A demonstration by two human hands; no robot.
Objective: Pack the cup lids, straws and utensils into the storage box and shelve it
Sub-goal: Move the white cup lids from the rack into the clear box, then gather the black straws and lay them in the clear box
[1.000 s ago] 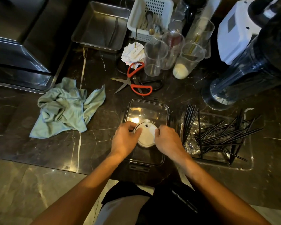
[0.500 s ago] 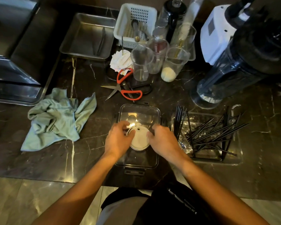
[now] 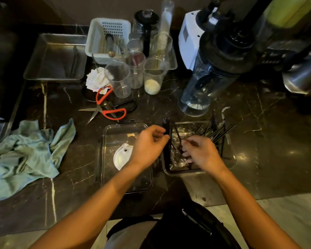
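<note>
A clear storage box (image 3: 104, 159) lies open on the dark marble counter in front of me, with a stack of white cup lids (image 3: 121, 156) inside it. Just right of it, a clear tray (image 3: 231, 159) holds several loose black straws (image 3: 217, 133) on crinkled wrapping. My left hand (image 3: 147, 146) hovers over the box's right edge, its loosely curled fingers reaching toward the straws at the tray's left side. My right hand (image 3: 201, 153) is inside the tray, with its fingers curled around a few straws.
Red-handled scissors (image 3: 106, 108) lie behind the box. A green cloth (image 3: 29, 155) is crumpled at the left. Clear measuring cups (image 3: 118, 78), a white basket (image 3: 108, 38), a steel tray (image 3: 56, 58) and a blender jar (image 3: 210, 74) crowd the back.
Both hands let go of the lids, which now lie in the box, and moved right to the straws in the tray.
</note>
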